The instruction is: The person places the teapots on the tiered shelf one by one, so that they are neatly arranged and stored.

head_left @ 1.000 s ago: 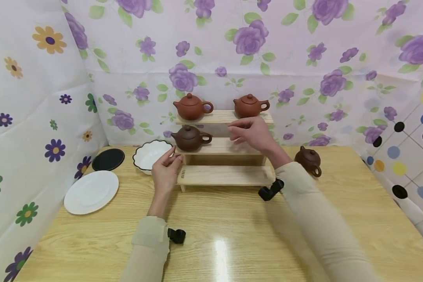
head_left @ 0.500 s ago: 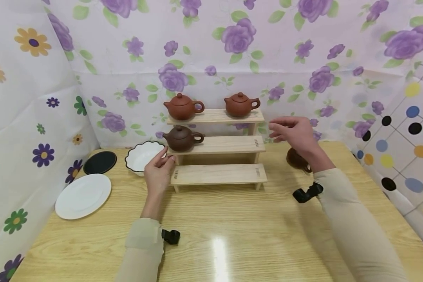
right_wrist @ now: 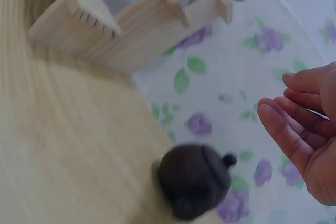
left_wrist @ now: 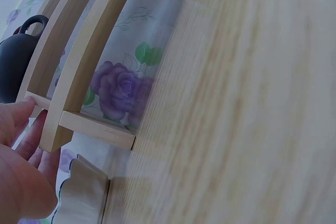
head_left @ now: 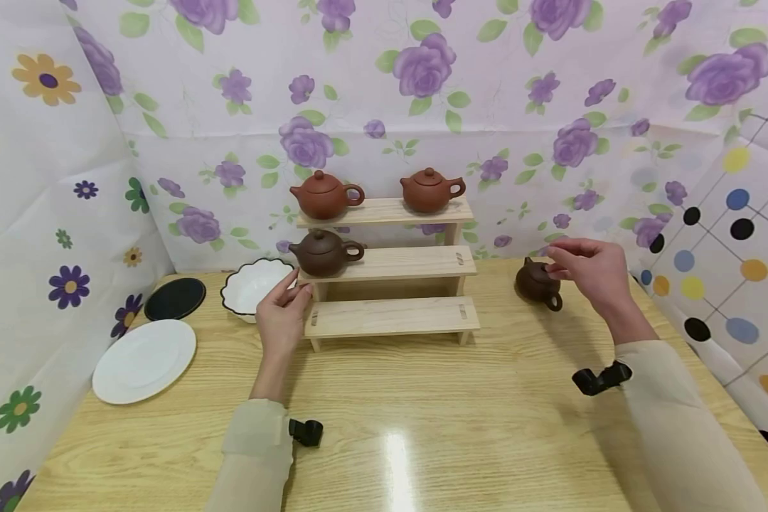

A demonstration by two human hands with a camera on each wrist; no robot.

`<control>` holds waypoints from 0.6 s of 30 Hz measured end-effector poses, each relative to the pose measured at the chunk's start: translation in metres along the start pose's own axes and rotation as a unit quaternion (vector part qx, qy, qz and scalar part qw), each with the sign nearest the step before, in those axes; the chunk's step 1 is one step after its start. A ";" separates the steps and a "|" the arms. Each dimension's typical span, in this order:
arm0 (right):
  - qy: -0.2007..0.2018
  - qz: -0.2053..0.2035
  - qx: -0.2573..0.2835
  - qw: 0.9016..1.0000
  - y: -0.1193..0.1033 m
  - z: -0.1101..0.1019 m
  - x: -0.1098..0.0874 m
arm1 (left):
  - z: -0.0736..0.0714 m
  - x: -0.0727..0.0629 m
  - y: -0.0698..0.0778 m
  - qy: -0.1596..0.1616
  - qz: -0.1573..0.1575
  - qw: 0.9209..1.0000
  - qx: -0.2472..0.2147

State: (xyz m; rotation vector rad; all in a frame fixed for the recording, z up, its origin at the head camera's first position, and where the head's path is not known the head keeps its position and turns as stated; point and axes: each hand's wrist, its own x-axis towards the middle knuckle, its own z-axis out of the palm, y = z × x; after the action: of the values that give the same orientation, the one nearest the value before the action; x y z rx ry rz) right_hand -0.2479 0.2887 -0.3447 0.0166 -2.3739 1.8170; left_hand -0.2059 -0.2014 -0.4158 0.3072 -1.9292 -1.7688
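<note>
A three-tier wooden shelf (head_left: 390,316) stands on the table. My left hand (head_left: 280,316) pinches the left end of its middle tier; in the left wrist view the thumb and fingers (left_wrist: 32,137) lie around the wooden edge. Just above that hand, a dark brown teapot (head_left: 323,254) sits on the middle tier. Two reddish-brown teapots, a left one (head_left: 323,197) and a right one (head_left: 429,192), stand on the top tier. Another dark brown teapot (head_left: 536,283) rests on the table, right of the shelf. My right hand (head_left: 592,277) hovers beside its lid, holding nothing, fingers loosely bent.
Left of the shelf are a scalloped white bowl (head_left: 251,288) with a dark rim, a black round disc (head_left: 176,299) and a white plate (head_left: 146,361). Flowered cloth (head_left: 352,107) hangs behind the table (head_left: 384,398). Black cameras are strapped to both wrists.
My right hand has moved right and down, from in front of the shelf's right side to the dark teapot on the table. The left hand stays at the shelf. The head view has shifted slightly.
</note>
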 end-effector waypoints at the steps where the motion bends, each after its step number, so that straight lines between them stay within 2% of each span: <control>1: 0.004 0.006 -0.003 1.000 0.005 -0.003 -0.002 | 0.000 0.000 0.000 0.000 0.000 1.000 0.000; 9: 0.029 0.045 0.002 0.999 0.043 -0.016 -0.014 | -0.001 -0.001 -0.001 -0.005 0.001 1.000 -0.006; 14: 0.046 0.054 0.005 0.997 0.060 -0.016 -0.022 | -0.001 -0.001 -0.002 -0.010 0.002 1.000 -0.008; 18: 0.061 0.059 -0.016 0.996 0.071 -0.014 -0.027 | -0.001 -0.001 -0.002 -0.009 0.001 1.000 -0.008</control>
State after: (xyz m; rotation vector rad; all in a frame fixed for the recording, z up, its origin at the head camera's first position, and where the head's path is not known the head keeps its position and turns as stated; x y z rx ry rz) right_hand -0.2268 0.3183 -0.4131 -0.2353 -2.3647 1.7728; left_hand -0.2045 -0.2016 -0.4177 0.2838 -1.9271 -1.7903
